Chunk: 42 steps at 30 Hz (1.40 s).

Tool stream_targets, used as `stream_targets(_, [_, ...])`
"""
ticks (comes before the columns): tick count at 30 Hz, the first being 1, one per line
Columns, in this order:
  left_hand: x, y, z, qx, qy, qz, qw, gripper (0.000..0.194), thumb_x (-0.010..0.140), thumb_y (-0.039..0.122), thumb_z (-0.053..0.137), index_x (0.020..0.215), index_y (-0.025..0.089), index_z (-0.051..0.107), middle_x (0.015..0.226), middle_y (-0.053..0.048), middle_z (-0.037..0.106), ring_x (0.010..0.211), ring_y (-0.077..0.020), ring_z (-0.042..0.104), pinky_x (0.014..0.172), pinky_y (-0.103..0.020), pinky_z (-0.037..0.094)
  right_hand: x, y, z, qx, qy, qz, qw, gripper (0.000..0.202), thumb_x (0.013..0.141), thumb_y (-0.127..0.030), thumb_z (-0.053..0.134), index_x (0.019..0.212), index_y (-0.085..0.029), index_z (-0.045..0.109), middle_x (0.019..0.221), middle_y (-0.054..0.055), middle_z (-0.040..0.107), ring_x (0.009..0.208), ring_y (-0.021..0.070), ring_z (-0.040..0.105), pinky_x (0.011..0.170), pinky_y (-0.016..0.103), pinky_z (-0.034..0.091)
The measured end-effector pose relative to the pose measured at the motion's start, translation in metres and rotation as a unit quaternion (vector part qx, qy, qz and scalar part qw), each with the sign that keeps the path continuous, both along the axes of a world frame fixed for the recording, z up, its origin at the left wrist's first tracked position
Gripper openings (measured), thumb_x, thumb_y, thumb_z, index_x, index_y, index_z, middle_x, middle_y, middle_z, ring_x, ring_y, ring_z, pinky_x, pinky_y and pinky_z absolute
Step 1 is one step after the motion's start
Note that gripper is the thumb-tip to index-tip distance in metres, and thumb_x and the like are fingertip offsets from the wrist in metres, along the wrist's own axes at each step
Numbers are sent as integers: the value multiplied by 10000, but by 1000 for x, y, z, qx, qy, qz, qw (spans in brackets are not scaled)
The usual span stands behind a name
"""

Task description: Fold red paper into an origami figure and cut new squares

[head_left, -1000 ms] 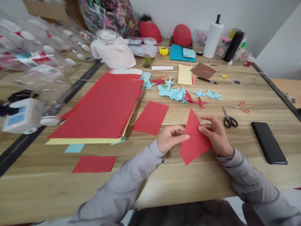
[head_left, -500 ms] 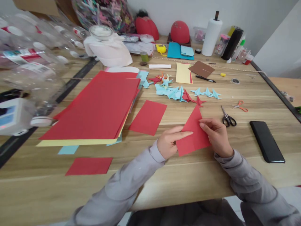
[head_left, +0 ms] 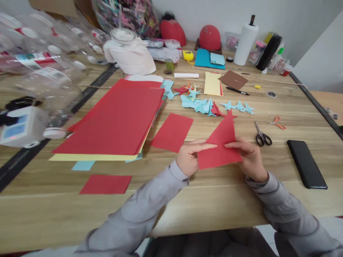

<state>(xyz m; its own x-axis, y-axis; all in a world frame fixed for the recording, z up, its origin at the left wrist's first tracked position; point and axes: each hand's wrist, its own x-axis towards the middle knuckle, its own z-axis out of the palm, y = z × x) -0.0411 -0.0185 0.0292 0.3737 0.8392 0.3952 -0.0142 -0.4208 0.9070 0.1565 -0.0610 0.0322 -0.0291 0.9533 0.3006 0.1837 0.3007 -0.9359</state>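
Observation:
A red folded paper [head_left: 221,153] with a pointed top is held up over the table's near part. My left hand [head_left: 189,157] grips its left side, thumb lying on the front. On the right side my right hand [head_left: 250,157] pinches it, its thumb also on the front. The fingers behind the paper are hidden. A red sheet [head_left: 173,132] lies just left of my hands, and a smaller red piece [head_left: 106,184] is nearer the front edge. Beyond the held paper sit light blue folded paper cranes [head_left: 198,105] and some red ones.
A large red paper stack [head_left: 115,117] covers the left-centre. Black scissors [head_left: 262,135], orange scissors [head_left: 277,123] and a black phone [head_left: 307,164] lie at right. Plastic bottles [head_left: 50,78] crowd the left; a white paper roll [head_left: 245,44] stands at the back.
The held paper has turned slightly and its point is higher. My right thumb has moved down and inward, closer to my left thumb. The whole view has shifted a little.

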Motion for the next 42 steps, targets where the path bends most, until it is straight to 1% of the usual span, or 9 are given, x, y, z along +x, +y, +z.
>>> stream_targets(8, [-1, -1, 2, -4, -12, 16, 1000, 243, 693, 439, 756, 797, 220, 777, 830, -111, 754, 738, -202, 713, 686, -291, 582, 0, 0, -2, 1, 15, -8, 1000, 116, 727, -285, 753, 841, -298, 766, 940, 44, 735, 869, 217, 675, 786, 349, 549])
stream_targets(13, [1, -2, 3, 8, -14, 21, 1000, 234, 674, 429, 773, 772, 216, 776, 803, -109, 754, 715, -197, 712, 672, -279, 579, -1, 0, 2, 24, -23, -51, 998, 127, 710, -214, 738, 793, -305, 770, 888, 26, 752, 811, 211, 686, 764, 353, 563])
stream_targets(19, [1, -3, 1, -5, -22, 26, 999, 178, 695, 372, 768, 742, 201, 768, 733, -93, 746, 678, -188, 704, 655, -280, 572, -2, -1, 2, 22, -21, -53, 998, 157, 681, -184, 752, 784, -299, 774, 853, 20, 753, 794, 206, 689, 734, 335, 560])
stream_targets(22, [4, -5, 0, -37, -43, 38, 998, 124, 705, 303, 766, 722, 180, 758, 618, -66, 715, 606, -169, 682, 623, -277, 566, -3, 0, 1, 13, -11, -67, 998, 94, 675, -205, 781, 727, -282, 769, 789, 21, 749, 738, 199, 685, 707, 333, 553])
stream_targets(25, [8, -8, 1, -86, -59, 64, 993, 171, 676, 327, 784, 659, 165, 733, 565, -45, 690, 534, -157, 656, 567, -273, 558, -7, -1, 2, -7, 15, -79, 997, 44, 674, -254, 792, 683, -249, 750, 758, 31, 744, 717, 204, 679, 693, 345, 551])
stream_targets(29, [13, -12, 4, -154, -48, 77, 984, 272, 652, 408, 785, 611, 156, 694, 500, -27, 658, 461, -156, 628, 489, -265, 537, -13, -1, 0, -68, 101, -109, 987, 210, 621, -311, 826, 634, -205, 645, 649, 11, 711, 589, 166, 651, 568, 296, 541])
stream_targets(33, [15, -13, 2, -197, -63, 84, 975, 303, 640, 421, 790, 620, 147, 661, 476, -17, 642, 429, -149, 613, 476, -257, 527, -15, 0, -3, -107, 184, -115, 970, 431, 568, -294, 858, 813, -229, 510, 615, -44, 696, 505, 136, 636, 508, 252, 530])
stream_targets(36, [17, -13, -1, -227, -99, 83, 965, 322, 637, 416, 792, 663, 134, 638, 492, -21, 647, 425, -147, 612, 454, -252, 519, -14, 2, -3, -122, 190, -112, 968, 519, 565, -275, 860, 956, -230, 522, 662, -37, 712, 518, 131, 638, 528, 255, 538])
stream_targets(42, [19, -11, -4, -241, -123, 142, 952, 368, 564, 393, 834, 610, 149, 563, 605, -15, 674, 533, -160, 670, 520, -262, 569, -13, 3, -5, -134, 186, -73, 971, 271, 609, -259, 829, 813, -190, 665, 715, -3, 715, 576, 112, 619, 559, 244, 527])
